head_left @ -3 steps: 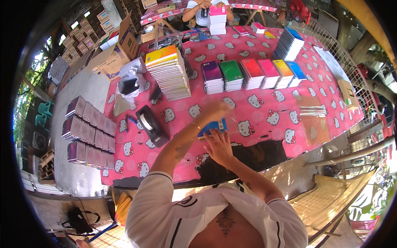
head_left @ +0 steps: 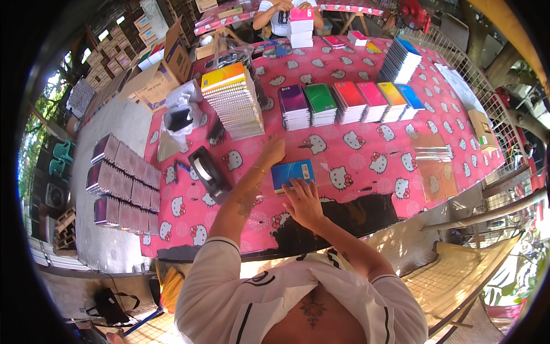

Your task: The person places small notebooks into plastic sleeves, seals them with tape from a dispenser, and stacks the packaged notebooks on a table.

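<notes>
A blue spiral notebook (head_left: pixel 291 174) lies flat on the pink table, its cover facing up. My right hand (head_left: pixel 305 203) rests on its near edge, fingers stretched out and spread. Past the notebook's far left corner, my left hand (head_left: pixel 272 151) hovers with its fingers curled together; whatever they may hold is hidden. A faint clear sheen, like plastic film, shows at the notebook's right side. To the left of my left forearm stands a black tape dispenser (head_left: pixel 210 174).
Farther back stand a tall stack of yellow notebooks (head_left: pixel 232 103) and a row of coloured notebook stacks (head_left: pixel 349 103). Purple notebooks (head_left: pixel 126 183) are piled at the left. Clear plastic sleeves (head_left: pixel 435 169) lie at the right. Another person (head_left: pixel 281 17) handles pink pads across the table.
My left hand has swept left from beyond the notebook's far right corner to its far left corner, uncovering the blue cover. My right hand has stayed on the notebook.
</notes>
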`<action>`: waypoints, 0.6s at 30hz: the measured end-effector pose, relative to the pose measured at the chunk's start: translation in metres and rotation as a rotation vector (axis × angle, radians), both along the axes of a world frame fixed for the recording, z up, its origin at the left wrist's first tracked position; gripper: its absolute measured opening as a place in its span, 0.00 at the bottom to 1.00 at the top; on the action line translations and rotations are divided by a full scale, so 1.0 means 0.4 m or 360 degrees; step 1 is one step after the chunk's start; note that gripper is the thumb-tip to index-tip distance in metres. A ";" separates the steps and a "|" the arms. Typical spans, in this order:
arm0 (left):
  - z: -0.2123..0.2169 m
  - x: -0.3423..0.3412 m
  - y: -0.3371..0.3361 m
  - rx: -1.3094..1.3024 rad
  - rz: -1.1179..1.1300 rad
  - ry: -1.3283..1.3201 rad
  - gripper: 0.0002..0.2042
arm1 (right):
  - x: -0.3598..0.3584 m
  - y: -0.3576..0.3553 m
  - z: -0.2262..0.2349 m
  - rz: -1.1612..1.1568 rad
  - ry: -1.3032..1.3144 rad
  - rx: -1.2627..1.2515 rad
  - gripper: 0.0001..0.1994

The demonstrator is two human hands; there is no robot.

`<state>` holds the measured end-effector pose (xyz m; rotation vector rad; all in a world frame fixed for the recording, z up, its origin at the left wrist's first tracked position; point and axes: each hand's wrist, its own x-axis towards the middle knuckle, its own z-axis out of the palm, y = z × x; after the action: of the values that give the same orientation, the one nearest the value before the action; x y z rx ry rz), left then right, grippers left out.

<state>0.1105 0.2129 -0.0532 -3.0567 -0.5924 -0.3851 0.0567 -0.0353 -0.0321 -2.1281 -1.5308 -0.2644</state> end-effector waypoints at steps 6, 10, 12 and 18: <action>0.127 -0.040 -0.042 -0.0509 -0.0237 0.0093 0.10 | 0.033 -0.017 -0.006 0.0048 -0.0029 -0.0052 0.29; 0.157 -0.133 -0.092 -0.0469 -0.0315 -0.0163 0.10 | 0.046 -0.002 -0.004 0.0129 -0.0070 -0.0062 0.30; 0.152 -0.173 -0.128 -0.0196 -0.0410 -0.0349 0.11 | 0.058 0.015 0.008 0.0174 -0.0027 -0.0091 0.31; 0.086 -0.249 -0.238 -0.0388 -0.0191 -0.0359 0.09 | 0.043 0.006 -0.003 0.0249 -0.0045 -0.0207 0.31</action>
<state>0.0110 0.1177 -0.0187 -3.3187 -0.4950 -0.7197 0.0739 -0.0329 -0.0333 -2.0951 -1.7635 -0.1448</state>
